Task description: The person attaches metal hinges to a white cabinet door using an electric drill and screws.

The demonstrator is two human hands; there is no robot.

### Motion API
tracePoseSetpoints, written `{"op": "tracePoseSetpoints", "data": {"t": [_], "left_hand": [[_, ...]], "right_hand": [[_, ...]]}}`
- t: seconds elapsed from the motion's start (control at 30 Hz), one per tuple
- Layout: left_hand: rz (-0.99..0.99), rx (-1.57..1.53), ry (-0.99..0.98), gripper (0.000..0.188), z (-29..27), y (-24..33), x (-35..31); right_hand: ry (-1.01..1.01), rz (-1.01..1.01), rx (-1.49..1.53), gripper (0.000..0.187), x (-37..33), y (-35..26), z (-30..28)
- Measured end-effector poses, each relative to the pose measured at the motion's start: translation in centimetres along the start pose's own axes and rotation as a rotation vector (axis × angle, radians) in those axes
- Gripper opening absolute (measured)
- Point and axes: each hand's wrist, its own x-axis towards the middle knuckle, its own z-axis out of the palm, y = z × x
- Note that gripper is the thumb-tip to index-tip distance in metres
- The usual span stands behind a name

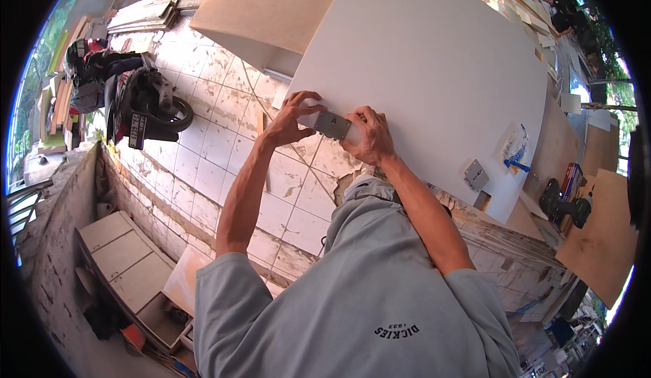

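Note:
At the near-left corner of a large white board (427,73), a small grey plate (332,125) with holes lies between my two hands. My left hand (293,118) curves round its left end, thumb and fingers at opposite edges. My right hand (369,136) is closed against its right end, fingers bent and thumb pressed to it. The undersides of the fingers are hidden. A second grey plate with holes (476,174) lies on the board toward its right end. Beside it are a clear plastic bag (513,141) and a blue item (518,159) whose kind I cannot make out.
A cordless drill (568,203) rests on brown sheets to the right. Beyond the board's left side stands a brown wooden panel (271,5). A motorcycle (149,103) is parked on the tiled floor (234,154) at left. A pale cabinet (129,259) sits at lower left.

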Motion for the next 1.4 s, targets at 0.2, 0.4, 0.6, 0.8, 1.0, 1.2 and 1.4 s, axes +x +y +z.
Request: {"op": "tracePoseSetpoints", "data": {"t": [0.2, 0.4, 0.6, 0.8, 1.0, 1.2, 1.4], "left_hand": [[-0.018, -0.004, -0.020, 0.064, -0.2, 0.2, 0.0], [-0.029, -0.004, -0.014, 0.064, -0.2, 0.2, -0.1], [-0.029, 0.006, -0.002, 0.067, -0.1, 0.4, 0.1], [-0.039, 0.028, -0.038, 0.070, -0.5, 1.1, 0.3], [-0.049, 0.081, -0.090, 0.074, -0.9, 2.0, 0.6], [-0.050, 0.187, -0.067, 0.078, 0.1, 2.9, 0.2], [-0.210, 0.181, 0.084, 0.090, 1.9, 6.8, -1.0]], "right_hand": [[-0.012, -0.004, 0.008, 0.054, -0.1, 0.1, 0.0], [-0.022, -0.002, 0.001, 0.054, -0.1, 0.0, 0.0], [-0.037, -0.026, -0.042, 0.059, -0.3, 0.0, 0.0], [-0.075, -0.008, -0.024, 0.065, -0.9, -0.3, -1.9], [0.068, 0.102, 0.078, 0.057, -4.5, -0.7, -7.9], [0.393, 0.310, 0.131, 0.042, -14.0, 1.4, -14.2], [0.691, 0.467, 0.035, 0.034, -23.0, 2.3, -18.1]]}}
